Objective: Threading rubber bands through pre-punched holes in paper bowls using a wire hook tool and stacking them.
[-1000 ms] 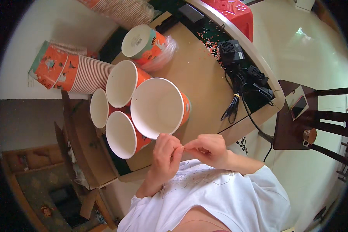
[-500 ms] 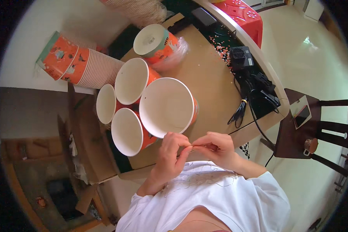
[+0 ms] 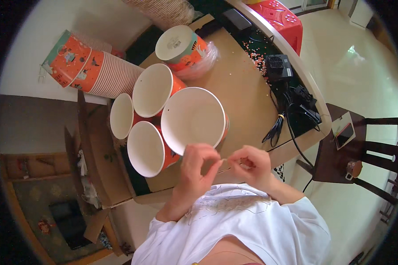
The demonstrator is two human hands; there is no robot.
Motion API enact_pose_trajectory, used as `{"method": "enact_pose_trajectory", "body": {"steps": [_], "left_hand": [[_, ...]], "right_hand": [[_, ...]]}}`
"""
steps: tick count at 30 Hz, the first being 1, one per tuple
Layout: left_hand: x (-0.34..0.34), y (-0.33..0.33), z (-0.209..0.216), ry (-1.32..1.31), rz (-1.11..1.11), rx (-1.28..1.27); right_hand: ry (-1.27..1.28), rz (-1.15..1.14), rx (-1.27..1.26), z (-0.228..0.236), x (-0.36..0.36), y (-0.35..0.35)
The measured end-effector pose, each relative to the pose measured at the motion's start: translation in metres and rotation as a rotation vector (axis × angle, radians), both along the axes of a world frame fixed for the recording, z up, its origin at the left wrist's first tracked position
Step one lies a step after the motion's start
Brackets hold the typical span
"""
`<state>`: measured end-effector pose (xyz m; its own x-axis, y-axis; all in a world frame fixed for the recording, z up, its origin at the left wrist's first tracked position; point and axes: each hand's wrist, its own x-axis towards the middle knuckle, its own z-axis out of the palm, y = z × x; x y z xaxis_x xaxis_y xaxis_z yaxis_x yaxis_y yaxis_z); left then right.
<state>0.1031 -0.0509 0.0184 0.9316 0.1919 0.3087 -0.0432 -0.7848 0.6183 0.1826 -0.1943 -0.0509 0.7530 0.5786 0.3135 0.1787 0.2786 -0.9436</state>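
Before the table's near edge, my left hand (image 3: 198,167) and my right hand (image 3: 252,167) are both closed in a pinch. A thin pale strand (image 3: 224,160) shows between their fingertips; it is too small to tell what it is. My left hand is somewhat blurred and overlaps the lower rim of the largest paper bucket (image 3: 192,121), white inside and orange outside. Beside it stand more open paper buckets: one behind (image 3: 153,90), a smaller one at the left (image 3: 121,116) and one nearer me (image 3: 146,149).
A bucket (image 3: 176,43) with clear plastic wrap stands farther back. Nested orange buckets (image 3: 97,70) lean at the left above a cardboard box (image 3: 104,154). Small beads (image 3: 256,57), a black device (image 3: 278,66) and bundled cables (image 3: 276,128) lie along the right. A dark chair (image 3: 340,154) stands beyond.
My hands have drawn slightly apart, and the gap between the fingertips has widened, showing the thin strand. The buckets stay where they were; the view has shifted a little.
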Motion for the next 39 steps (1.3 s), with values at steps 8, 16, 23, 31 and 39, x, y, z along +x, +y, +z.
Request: {"method": "enact_pose_trajectory", "body": {"steps": [8, 16, 23, 31, 39], "left_hand": [[0.03, 0.015, 0.001, 0.287, 0.212, -0.174], [0.017, 0.03, 0.021, 0.272, 0.236, -0.62], [0.01, 0.042, 0.015, 0.279, 0.166, -0.612], [0.011, 0.054, 0.023, 0.328, 0.034, -1.021], [0.015, 0.064, 0.011, 0.253, -0.03, -0.99]], "right_hand": [[-0.197, -0.218, 0.008, -0.014, 0.023, 0.027], [-0.429, -0.202, -0.008, -0.003, 0.015, 0.037], [-0.484, -0.225, -0.04, 0.002, 0.01, 0.034], [-0.501, -0.23, -0.117, 0.017, 0.012, 0.029], [-0.524, -0.264, -0.14, 0.02, 0.016, 0.029]]}}
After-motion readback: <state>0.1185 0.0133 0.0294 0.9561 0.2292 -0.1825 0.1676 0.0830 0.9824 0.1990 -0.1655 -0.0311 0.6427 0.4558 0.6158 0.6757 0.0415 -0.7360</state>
